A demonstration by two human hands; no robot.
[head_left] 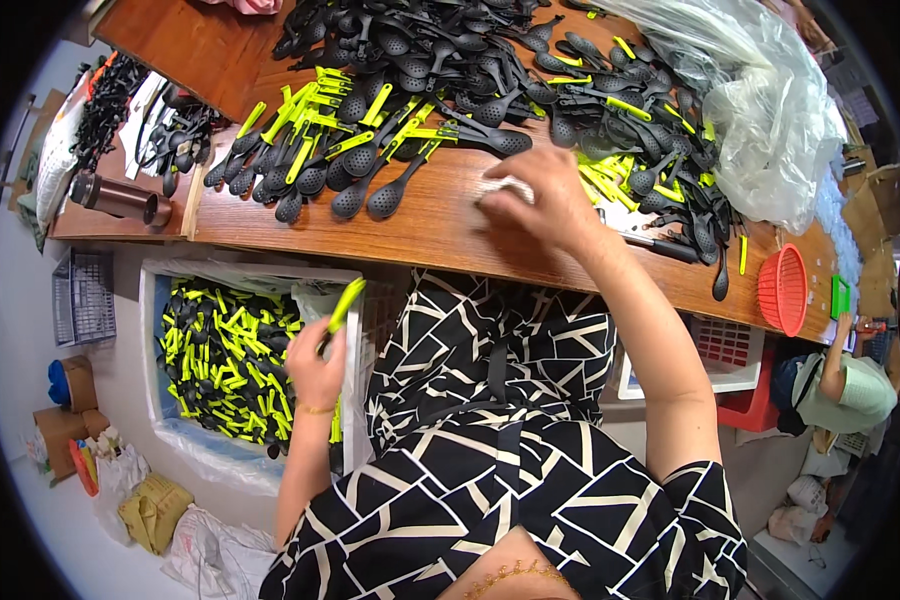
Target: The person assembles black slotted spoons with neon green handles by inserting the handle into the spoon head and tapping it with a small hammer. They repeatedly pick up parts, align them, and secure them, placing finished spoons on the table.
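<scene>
My left hand (315,365) is closed around a utensil with a bright green handle (347,303), held over the right side of a white lined bin (150,350). Its other end is hidden by my fingers. On the table, my right hand (550,195) is closed on a small white cloth (511,187) near the wood surface. Just ahead of it lies a large heap of black perforated spoons (410,65). A row of black spoons with green handles (385,197) is fanned out to the left. Loose green handles (610,178) lie right of my right hand.
Many green-handled black utensils (230,360) fill the bin. On the table are a brown metallic flask (120,200), clear plastic bags (770,140) and a red basket (782,290). A black-handled tool (660,246) lies near the front edge. Another person (850,385) works at far right.
</scene>
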